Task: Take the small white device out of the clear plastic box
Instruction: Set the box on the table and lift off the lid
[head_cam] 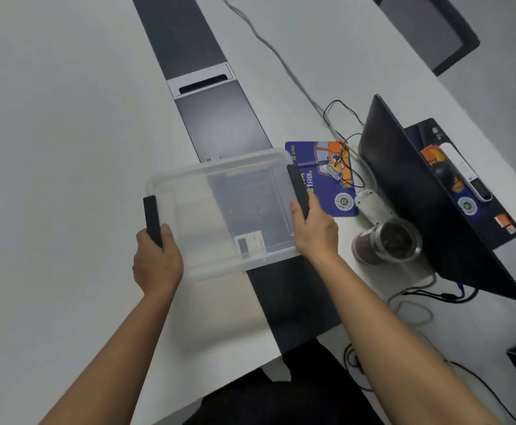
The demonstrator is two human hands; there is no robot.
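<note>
Between the left grip (158, 259) and right grip (313, 233), each clamped on one of two black handles, the single clear plastic box (229, 207) holds only a label.

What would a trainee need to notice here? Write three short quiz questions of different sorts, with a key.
1. True or false: the lid of the clear plastic box is already off.
2. Which hand holds the black side latch nearest the blue printed mouse pad? A left hand B right hand
3. Fill in: the glass jar with dark contents stands between the box and the open black ____.

Key
1. False; the lid is still on.
2. B; the right hand has its grip there, and the left hand holds the opposite latch.
3. laptop
</note>
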